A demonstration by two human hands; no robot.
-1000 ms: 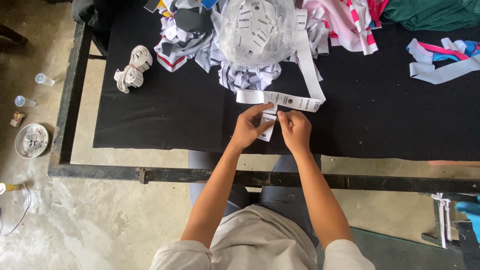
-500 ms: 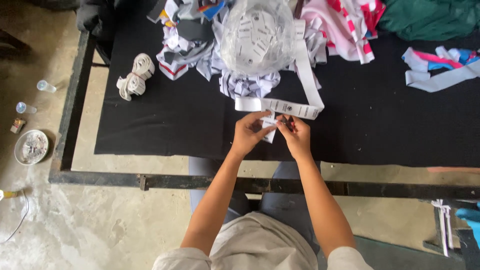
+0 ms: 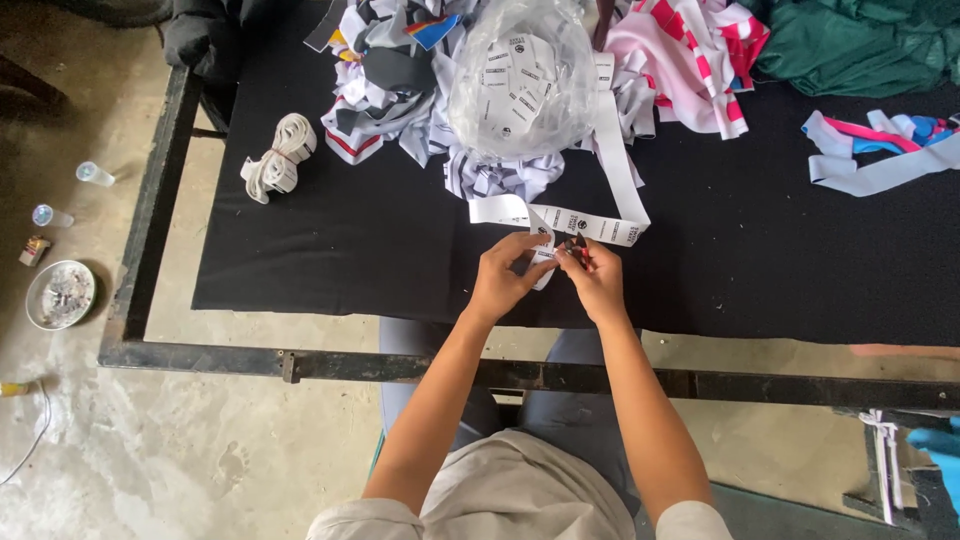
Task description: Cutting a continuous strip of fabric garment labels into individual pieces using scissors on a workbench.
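Observation:
A long white strip of printed labels [image 3: 590,222] lies on the black-covered table [image 3: 350,250] and runs up towards a clear plastic bag [image 3: 520,80] full of cut labels. My left hand [image 3: 503,278] pinches the strip's loose end near the table's front edge. My right hand [image 3: 600,285] is right beside it, closed on a small dark tool with a red part [image 3: 577,248] that touches the strip. Both forearms reach up from the bottom of the view.
A tied roll of white band [image 3: 280,155] lies at the left. Mixed fabric scraps [image 3: 385,90], pink striped cloth [image 3: 690,55], green cloth [image 3: 860,40] and loose strips [image 3: 880,155] sit at the back. A metal frame [image 3: 330,365] edges the table. A bowl [image 3: 60,295] and small cups [image 3: 95,173] are on the floor.
My hands have stayed together on the end of the label strip, with only small finger movements. The view has shifted slightly.

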